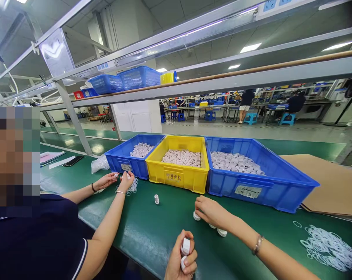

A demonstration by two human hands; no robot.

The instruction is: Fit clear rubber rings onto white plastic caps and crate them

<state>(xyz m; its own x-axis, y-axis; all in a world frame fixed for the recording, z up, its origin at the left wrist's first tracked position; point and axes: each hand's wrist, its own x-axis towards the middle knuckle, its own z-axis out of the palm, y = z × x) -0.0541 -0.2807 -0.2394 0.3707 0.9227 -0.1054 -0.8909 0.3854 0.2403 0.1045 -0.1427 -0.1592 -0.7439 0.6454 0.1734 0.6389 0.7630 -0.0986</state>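
In the curled left hand [176, 257], white pieces [185, 247]

Head camera close above green bench [141, 225], facing forward, down.

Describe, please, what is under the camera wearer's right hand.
Along the lower edge of the right hand, parts of three white pieces show on the green table. The hand hides the rest and anything beneath.
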